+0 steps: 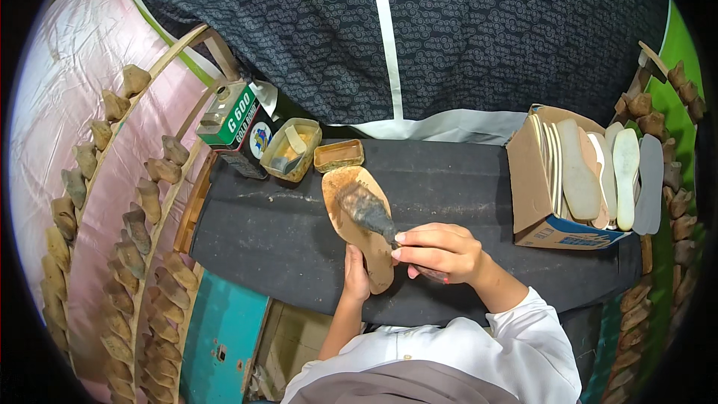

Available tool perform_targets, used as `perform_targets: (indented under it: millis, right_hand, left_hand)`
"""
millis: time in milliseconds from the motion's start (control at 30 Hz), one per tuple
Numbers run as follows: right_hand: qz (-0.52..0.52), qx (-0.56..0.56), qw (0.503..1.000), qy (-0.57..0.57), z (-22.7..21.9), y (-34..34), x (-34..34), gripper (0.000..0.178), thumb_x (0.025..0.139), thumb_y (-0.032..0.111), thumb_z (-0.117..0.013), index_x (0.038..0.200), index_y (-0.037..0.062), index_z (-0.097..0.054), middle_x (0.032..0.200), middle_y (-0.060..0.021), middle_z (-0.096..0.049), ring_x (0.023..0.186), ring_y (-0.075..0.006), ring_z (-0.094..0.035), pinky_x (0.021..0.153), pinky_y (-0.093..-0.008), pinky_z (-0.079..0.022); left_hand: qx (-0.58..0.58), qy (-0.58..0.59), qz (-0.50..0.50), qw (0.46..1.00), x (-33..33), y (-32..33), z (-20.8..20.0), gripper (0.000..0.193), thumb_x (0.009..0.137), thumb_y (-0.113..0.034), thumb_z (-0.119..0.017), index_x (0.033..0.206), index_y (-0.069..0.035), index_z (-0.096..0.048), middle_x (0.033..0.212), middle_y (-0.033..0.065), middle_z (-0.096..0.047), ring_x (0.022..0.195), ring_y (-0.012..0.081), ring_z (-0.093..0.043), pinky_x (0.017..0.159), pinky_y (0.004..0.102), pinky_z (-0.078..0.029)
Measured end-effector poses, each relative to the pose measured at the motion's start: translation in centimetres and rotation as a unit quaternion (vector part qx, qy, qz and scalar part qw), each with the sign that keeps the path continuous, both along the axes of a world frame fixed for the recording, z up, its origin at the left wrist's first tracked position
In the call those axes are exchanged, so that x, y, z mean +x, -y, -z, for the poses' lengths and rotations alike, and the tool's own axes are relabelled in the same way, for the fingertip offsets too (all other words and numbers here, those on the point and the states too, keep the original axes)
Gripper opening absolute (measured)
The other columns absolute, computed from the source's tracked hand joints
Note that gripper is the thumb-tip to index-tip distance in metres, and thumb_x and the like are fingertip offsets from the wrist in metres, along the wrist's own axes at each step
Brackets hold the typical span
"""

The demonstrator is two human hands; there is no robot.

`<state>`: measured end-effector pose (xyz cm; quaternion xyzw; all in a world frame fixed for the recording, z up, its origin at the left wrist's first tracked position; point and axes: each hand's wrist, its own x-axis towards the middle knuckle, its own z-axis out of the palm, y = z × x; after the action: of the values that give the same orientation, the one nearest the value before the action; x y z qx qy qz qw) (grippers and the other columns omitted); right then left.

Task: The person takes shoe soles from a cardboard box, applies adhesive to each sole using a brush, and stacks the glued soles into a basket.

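Observation:
My left hand [357, 272] grips a tan, sole-shaped piece, an insole [338, 218], by its lower side edge, with its wide end pointing away from me. In my right hand [443, 253] is a dark, caked brush [365, 208], pinched near where the head meets the handle. The brush head lies over the wide half of the insole and seems to touch it. Part of the handle shows below my fingers, with a bit of red near its end. Beyond the insole's far end stands a small yellowish rectangular tub [339, 155].
A black-covered table [464, 187] carries a green and dark metal can [238, 131] and a yellowish container [292, 151] with a pale scraper-like piece inside. At the right, a cardboard box [529, 194] holds several insoles. Racks of wooden shoe lasts [136, 228] flank both sides.

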<state>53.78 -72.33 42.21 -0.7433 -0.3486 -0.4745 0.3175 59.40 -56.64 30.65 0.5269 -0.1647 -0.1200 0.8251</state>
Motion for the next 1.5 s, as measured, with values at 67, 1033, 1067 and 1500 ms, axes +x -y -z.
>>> perform_targets:
  millis: [67, 1033, 1067, 1500]
  right_hand:
    - [-0.025, -0.022, 0.999, -0.021, 0.1, -0.1, 0.0, 0.032, 0.061, 0.005, -0.069, 0.092, 0.0022, -0.064, 0.095, -0.0112, -0.061, 0.075, -0.0227, -0.063, 0.064, -0.0305, -0.054]
    - [-0.053, -0.075, 0.995, -0.036, 0.3, -1.2, 0.2, 0.023, 0.067, 0.009, -0.071, 0.090, 0.0058, -0.067, 0.093, -0.0081, -0.064, 0.074, -0.0199, -0.064, 0.058, -0.0274, -0.054]
    - [-0.037, -0.072, 0.997, -0.020, 0.4, -1.2, 0.4, 0.022, 0.068, 0.010, -0.071, 0.090, 0.0064, -0.067, 0.093, -0.0080, -0.064, 0.074, -0.0199, -0.064, 0.059, -0.0278, -0.054]
    - [-0.062, -0.056, 0.996, -0.038, 0.6, -1.1, 0.6, 0.027, 0.064, 0.006, -0.069, 0.090, 0.0035, -0.065, 0.094, -0.0102, -0.062, 0.073, -0.0229, -0.064, 0.059, -0.0289, -0.053]
  left_hand:
    - [-0.019, -0.009, 0.007, 1.000, -0.1, 0.2, -0.2, 0.056, 0.095, -0.047, -0.022, 0.122, 0.000, -0.038, 0.104, 0.0181, -0.058, 0.094, 0.0226, -0.058, 0.084, 0.0335, -0.046]
    - [-0.051, 0.000, 0.106, 0.993, 1.2, -0.2, 0.4, 0.082, 0.080, -0.065, -0.043, 0.124, 0.004, -0.037, 0.112, 0.0224, -0.053, 0.098, 0.0312, -0.058, 0.079, 0.0390, -0.050]
    - [0.008, 0.016, 0.093, 0.996, 1.3, -0.2, 0.3, 0.083, 0.079, -0.065, -0.046, 0.124, 0.004, -0.038, 0.113, 0.0224, -0.052, 0.095, 0.0297, -0.058, 0.077, 0.0379, -0.050]
    - [0.019, 0.000, 0.068, 0.997, 1.2, 0.3, -0.5, 0.087, 0.078, -0.069, -0.043, 0.124, 0.004, -0.037, 0.110, 0.0220, -0.055, 0.087, 0.0247, -0.060, 0.073, 0.0352, -0.050]
